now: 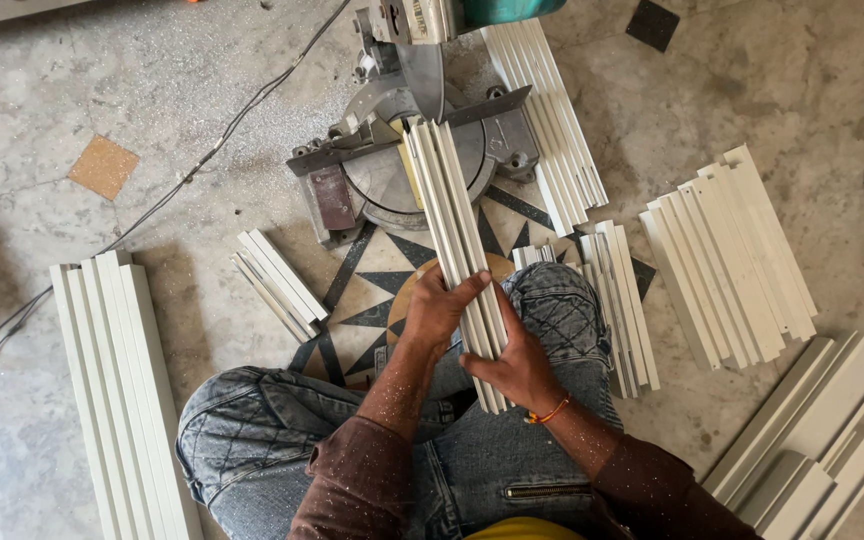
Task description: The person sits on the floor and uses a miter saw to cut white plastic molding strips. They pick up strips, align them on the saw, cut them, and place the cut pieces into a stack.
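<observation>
2 hands: both gripped 1 bundle of white strips [457, 235] held together as a stack.
Left hand [439, 312]: fingers curled over the bundle's left side and top, closed on it.
Right hand [519, 362]: wrapped around the bundle's right side lower down, closed on it; 1 orange band sat at that wrist.
Bundle: about 4 long white strips, edges aligned; near end over the person's lap, far end resting on the base of 1 mitre saw [407, 150].
Saw: 1, grey metal, on the floor ahead of the knees, blade guard above the bundle's far end.
Cut piles: 6 other groups of white strips lay on the floor [772, 80].
Far-left pile [117, 390]: about 4 long strips, well apart from the hands.
Short pile [277, 280]: about 4 pieces, left of the saw.
Saw-side pile [552, 120]: about 6 strips, just right of the saw.
Knee pile [620, 300]: about 5 strips beside the right knee.
Right pile [727, 255]: about 8 strips, fanned.
Corner pile [817, 440]: wider profiles, count unclear.
Cable [202, 160]: 1 black lead ran across the floor.
</observation>
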